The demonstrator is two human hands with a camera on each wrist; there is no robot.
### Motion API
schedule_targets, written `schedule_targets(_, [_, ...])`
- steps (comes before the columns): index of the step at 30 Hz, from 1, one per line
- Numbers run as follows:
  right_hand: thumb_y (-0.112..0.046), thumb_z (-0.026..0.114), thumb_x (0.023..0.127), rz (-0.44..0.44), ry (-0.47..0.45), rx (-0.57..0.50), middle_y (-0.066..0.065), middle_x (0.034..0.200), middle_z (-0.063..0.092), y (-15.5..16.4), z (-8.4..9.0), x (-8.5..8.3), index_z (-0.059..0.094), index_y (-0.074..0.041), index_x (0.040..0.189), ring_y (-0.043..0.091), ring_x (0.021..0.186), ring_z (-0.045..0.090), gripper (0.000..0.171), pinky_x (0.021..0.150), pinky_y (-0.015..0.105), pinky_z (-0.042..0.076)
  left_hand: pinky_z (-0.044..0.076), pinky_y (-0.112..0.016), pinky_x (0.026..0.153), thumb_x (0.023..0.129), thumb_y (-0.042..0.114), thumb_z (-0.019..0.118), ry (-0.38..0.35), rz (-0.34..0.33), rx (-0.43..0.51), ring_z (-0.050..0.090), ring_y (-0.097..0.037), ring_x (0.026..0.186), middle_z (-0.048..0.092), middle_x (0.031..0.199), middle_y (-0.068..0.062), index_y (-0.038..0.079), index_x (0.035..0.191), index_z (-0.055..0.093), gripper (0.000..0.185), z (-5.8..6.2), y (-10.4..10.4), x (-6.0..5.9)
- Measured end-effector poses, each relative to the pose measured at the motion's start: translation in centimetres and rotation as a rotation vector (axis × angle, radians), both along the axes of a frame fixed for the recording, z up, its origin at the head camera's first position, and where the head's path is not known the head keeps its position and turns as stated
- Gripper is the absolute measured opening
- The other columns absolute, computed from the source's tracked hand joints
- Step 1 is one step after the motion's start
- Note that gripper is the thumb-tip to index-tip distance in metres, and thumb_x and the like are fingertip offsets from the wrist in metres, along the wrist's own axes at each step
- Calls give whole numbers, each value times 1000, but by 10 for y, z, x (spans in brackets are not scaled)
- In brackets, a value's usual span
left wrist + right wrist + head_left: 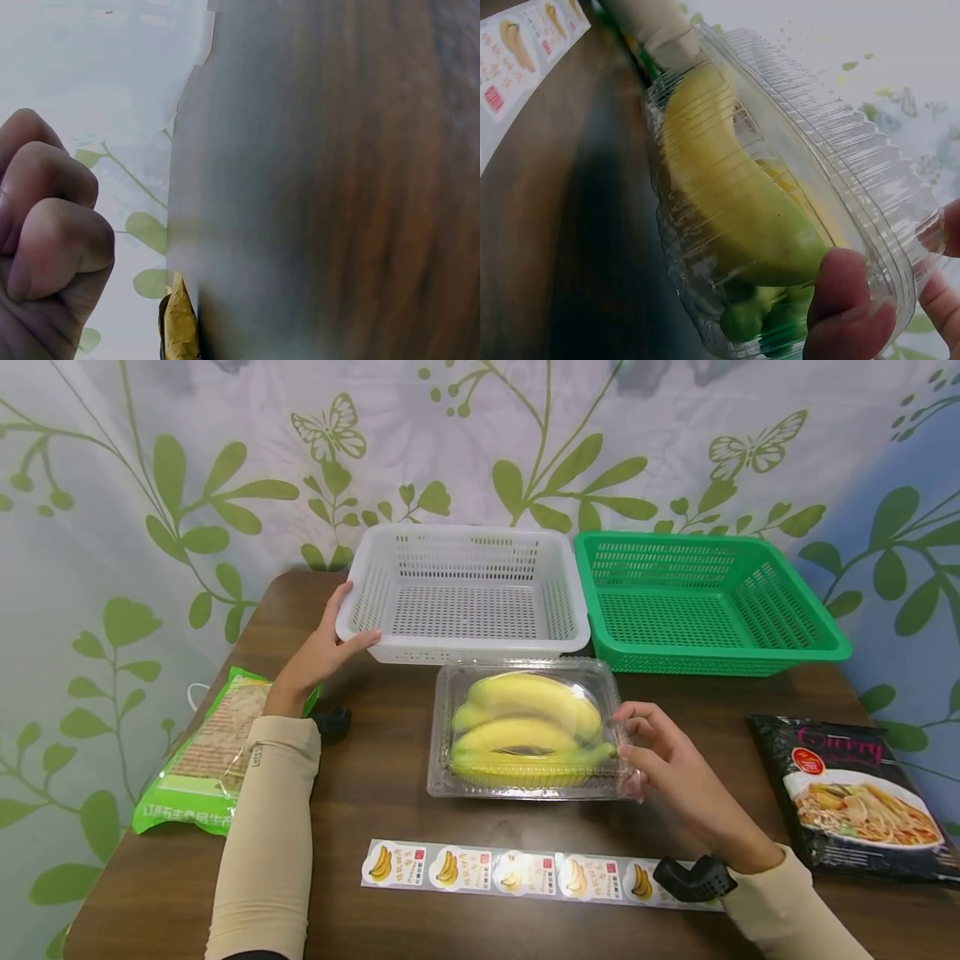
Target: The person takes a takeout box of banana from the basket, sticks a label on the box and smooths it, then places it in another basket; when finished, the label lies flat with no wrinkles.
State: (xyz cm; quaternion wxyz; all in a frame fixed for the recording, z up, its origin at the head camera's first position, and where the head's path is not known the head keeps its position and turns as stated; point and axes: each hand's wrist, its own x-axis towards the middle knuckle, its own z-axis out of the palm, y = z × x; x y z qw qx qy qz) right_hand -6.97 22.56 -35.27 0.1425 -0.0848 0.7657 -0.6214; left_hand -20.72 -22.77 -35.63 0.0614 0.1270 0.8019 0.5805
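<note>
My left hand (318, 652) holds the left end of a white plastic basket (465, 647), thumb over its front rim and fingers at its side. In the left wrist view that hand's fingers (64, 240) show curled. A clear lidded plastic box (442, 777) with yellow bananas (525, 739) inside lies in front of the basket. At its right end, my right hand (667, 768) grips the box between thumb and fingers. The right wrist view shows the fingertips (847, 300) pressed on the clear wall, close to the bananas' greenish ends.
A green basket (720, 660) stands right of the white one. A strip of banana stickers (465, 868) lies along the front of the wooden table (367, 760). At left is a green food bag (210, 743), partly behind the left arm; at right, a black curry packet (855, 793).
</note>
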Motion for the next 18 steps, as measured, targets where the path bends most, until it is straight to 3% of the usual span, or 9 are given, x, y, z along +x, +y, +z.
schedule_targets(11, [-15,53,96,42,1,-47,20,115,39,5,-19,-3,37,-10,129,33,58,56,37,47,40,45,31,-48,96,90,30,61,15,-4,-42,45,-27,116,34,137,-22,25,149,-5,88,-5,-2,-3])
schedule_targets(18, [-15,55,96,104,-16,-50,22,115,38,8,-23,-5,35,-9,131,35,55,55,41,48,45,48,40,-37,91,88,30,66,69,43,-41,49,-24,114,37,138,-18,20,151,4,88,-3,-2,-1])
